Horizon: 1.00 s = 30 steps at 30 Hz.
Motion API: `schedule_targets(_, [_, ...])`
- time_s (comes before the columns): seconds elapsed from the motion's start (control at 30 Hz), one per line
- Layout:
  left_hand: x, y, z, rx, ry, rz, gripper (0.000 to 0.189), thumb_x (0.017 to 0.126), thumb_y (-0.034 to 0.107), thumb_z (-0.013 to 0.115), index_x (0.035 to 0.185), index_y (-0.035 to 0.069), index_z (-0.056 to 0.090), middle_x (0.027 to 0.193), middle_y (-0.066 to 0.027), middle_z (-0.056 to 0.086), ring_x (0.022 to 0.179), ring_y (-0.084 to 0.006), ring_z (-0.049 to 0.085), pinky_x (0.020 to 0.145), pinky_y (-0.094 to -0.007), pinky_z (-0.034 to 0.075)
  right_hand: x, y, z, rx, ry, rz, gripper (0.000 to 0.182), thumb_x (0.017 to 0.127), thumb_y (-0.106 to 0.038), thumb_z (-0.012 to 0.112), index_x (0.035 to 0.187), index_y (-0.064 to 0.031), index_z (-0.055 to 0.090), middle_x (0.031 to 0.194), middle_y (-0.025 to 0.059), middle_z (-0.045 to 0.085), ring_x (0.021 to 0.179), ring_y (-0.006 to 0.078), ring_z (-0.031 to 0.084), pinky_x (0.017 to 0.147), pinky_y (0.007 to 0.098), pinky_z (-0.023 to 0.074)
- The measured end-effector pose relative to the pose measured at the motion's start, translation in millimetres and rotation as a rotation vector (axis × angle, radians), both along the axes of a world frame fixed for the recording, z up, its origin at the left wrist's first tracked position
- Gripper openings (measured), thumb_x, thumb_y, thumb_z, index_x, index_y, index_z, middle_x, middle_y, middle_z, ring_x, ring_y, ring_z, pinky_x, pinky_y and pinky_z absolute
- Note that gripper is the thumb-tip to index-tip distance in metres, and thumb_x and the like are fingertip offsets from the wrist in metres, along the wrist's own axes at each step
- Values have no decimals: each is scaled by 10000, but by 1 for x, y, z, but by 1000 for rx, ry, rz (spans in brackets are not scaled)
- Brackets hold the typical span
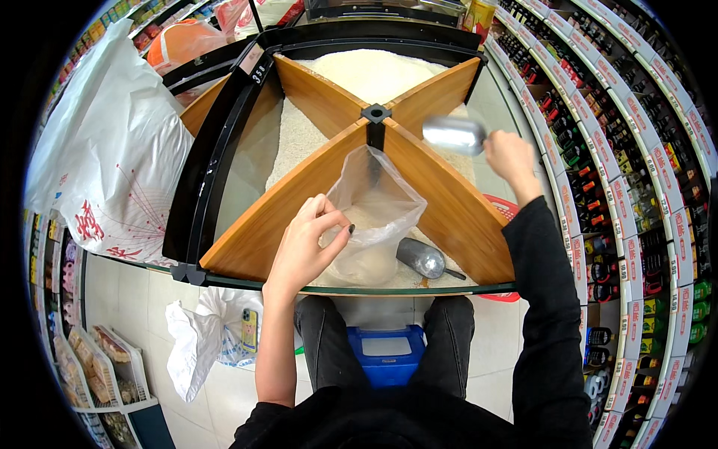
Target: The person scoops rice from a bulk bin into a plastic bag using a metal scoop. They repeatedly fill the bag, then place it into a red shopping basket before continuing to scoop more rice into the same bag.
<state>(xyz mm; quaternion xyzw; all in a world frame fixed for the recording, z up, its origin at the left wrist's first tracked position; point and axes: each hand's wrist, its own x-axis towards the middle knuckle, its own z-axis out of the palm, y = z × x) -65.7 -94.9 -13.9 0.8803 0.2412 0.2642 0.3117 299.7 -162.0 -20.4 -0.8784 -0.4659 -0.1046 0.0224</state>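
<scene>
My left hand (307, 241) pinches the rim of a clear plastic bag (395, 210), whose mouth gapes upward. Pale grain shows through the bag's lower part, which rests in the near compartment of a bulk bin. In my right hand (509, 160) is a metal scoop (453, 134), blurred and raised by the right compartment; its contents cannot be made out. A second metal scoop (420, 258) lies on the grain beside the bag. Crossed wooden dividers (449, 191) meet at a black post cap (376, 114). White rice-like grain (300, 140) fills part of the left compartment, and paler grain (376, 73) the far one.
A large white printed plastic sack (123, 157) stands left of the bin's black frame (199, 179). Bottle shelves (611, 185) curve along the right. Below are a blue plastic stool (387, 359), a red basket (502, 206) and a white bag (193, 342) with a phone (249, 330).
</scene>
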Motion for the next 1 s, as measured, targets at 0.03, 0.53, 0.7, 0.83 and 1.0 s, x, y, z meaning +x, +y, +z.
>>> schedule_targets(0.03, [1,0,-1,-11,2,-1,54,764,65,631,794,26,609,807,-91,500,824,-262,526,729,-348,437,1,4,-11,-120,14,-9,215,807,-237,600,886,-51,675,893,178,677,841,340,661,693,442,516])
schedule_targets(0.53, [3,-3,3,-38,62,38,91,786,119,610,797,28,616,771,-86,538,704,-242,565,631,-336,439,74,7,-174,-446,716,120,325,813,-203,584,1045,14,654,1064,229,642,974,356,635,773,421,511])
schedule_targets(0.7, [0,-3,7,-87,145,54,91,782,114,608,798,25,615,756,-71,554,567,-183,537,545,-297,417,82,16,-215,-193,986,149,339,814,-237,582,986,44,665,1005,243,653,927,353,652,745,407,512])
schedule_targets(0.83, [6,-3,6,-80,121,15,85,780,107,607,795,23,612,733,-63,564,508,-166,517,512,-283,405,90,19,-221,-206,984,132,362,784,-264,618,946,56,672,958,243,665,887,333,667,699,401,511])
schedule_targets(1.0, [-4,-2,4,-94,94,38,74,777,90,609,801,20,610,716,-66,561,491,-162,514,505,-284,404,39,35,-159,-171,948,41,306,758,-250,621,820,46,668,756,154,641,669,241,612,552,358,472])
